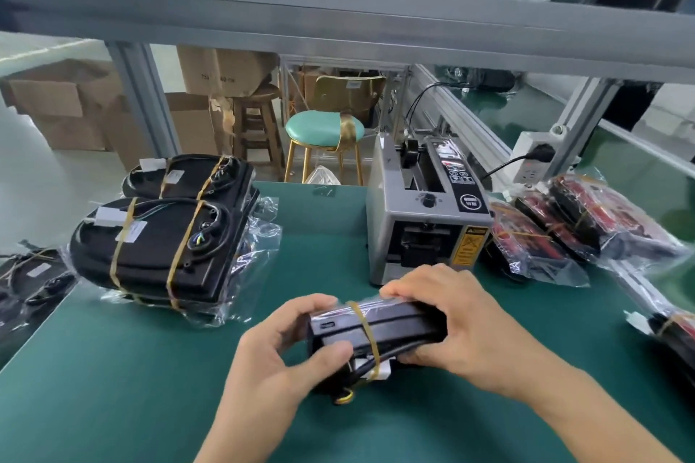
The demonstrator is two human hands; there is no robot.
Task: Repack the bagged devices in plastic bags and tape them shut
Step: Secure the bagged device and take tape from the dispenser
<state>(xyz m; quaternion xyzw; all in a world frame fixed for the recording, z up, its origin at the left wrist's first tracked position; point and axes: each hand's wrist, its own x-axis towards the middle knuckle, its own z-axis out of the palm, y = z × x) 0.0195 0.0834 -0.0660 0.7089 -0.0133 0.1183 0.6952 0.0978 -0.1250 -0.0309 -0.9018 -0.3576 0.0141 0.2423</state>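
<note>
Head view, black device (380, 327) between both hands, left grip (297, 346) and right grip (451, 316) curled around its ends

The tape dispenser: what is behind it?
Behind the tape dispenser stand a green stool and an aluminium rail with a black cable. The floor directly behind is hidden by its body.

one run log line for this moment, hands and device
left hand: grips device end | right hand: grips other end | device: black, rubber-banded, held over green mat | tape dispenser: behind
</note>
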